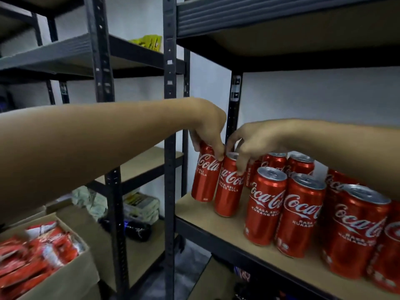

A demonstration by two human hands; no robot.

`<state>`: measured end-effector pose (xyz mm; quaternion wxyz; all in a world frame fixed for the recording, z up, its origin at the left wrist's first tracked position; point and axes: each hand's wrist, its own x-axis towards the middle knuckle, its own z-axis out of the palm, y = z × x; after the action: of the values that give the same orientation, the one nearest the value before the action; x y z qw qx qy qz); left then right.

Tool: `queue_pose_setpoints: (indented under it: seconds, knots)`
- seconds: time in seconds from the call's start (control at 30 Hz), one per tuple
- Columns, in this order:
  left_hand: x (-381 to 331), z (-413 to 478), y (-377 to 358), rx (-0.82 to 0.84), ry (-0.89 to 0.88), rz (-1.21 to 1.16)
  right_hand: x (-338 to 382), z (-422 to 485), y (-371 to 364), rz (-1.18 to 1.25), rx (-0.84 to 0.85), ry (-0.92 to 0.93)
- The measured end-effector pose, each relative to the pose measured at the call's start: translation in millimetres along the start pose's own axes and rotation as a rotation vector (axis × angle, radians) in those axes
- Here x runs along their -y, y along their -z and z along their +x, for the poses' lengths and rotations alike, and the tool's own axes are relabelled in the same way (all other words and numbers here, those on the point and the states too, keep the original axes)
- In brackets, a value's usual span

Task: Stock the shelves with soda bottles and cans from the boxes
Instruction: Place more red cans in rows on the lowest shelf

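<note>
Two red Coca-Cola cans stand at the left end of a wooden shelf board [218, 226] in a black metal rack. My left hand [208, 128] grips the top of the left can [204, 176] from above. Right beside it, my right hand [251, 141] pinches the rim of the second can [229, 189] with curled fingers. Both cans are tilted slightly and touch each other; whether their bases rest fully on the board I cannot tell. Several more red cans [300, 213] stand upright in rows to the right on the same shelf.
A cardboard box [71, 276] with red packets sits at the lower left. Black uprights [170, 148] divide the racks. The neighbouring rack holds bags and a dark object on a lower shelf [138, 208]; a yellow packet [149, 42] lies on a higher one.
</note>
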<state>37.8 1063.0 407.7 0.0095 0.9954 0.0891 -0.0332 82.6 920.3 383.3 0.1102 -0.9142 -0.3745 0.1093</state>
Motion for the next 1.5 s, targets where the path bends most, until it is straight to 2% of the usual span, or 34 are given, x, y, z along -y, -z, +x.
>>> queue_pose_setpoints:
  seconds: [0.2, 0.37, 0.53, 0.73, 1.27, 1.5]
  knots:
    - [6.6, 8.9, -12.5, 0.1, 0.004, 0.008, -8.5, 9.2, -0.9, 0.14, 0.076, 0.011]
    - [10.7, 9.7, -14.1, 0.093, -0.023, 0.037, -8.2, 10.8, 0.6, 0.21, 0.161, 0.039]
    - [13.5, 4.7, -10.4, 0.126, -0.053, 0.122, -6.4, 9.3, -2.9, 0.13, 0.06, 0.032]
    - [20.4, 10.4, -9.6, 0.211, -0.118, 0.132, -5.4, 10.4, -8.6, 0.16, 0.074, -0.002]
    - [23.6, 11.5, -21.5, -0.008, -0.187, 0.263, -6.7, 14.3, -14.4, 0.236, 0.034, -0.019]
    - [25.3, 11.1, -26.9, 0.017, -0.243, 0.268, -9.4, 13.0, -18.7, 0.233, -0.005, -0.004]
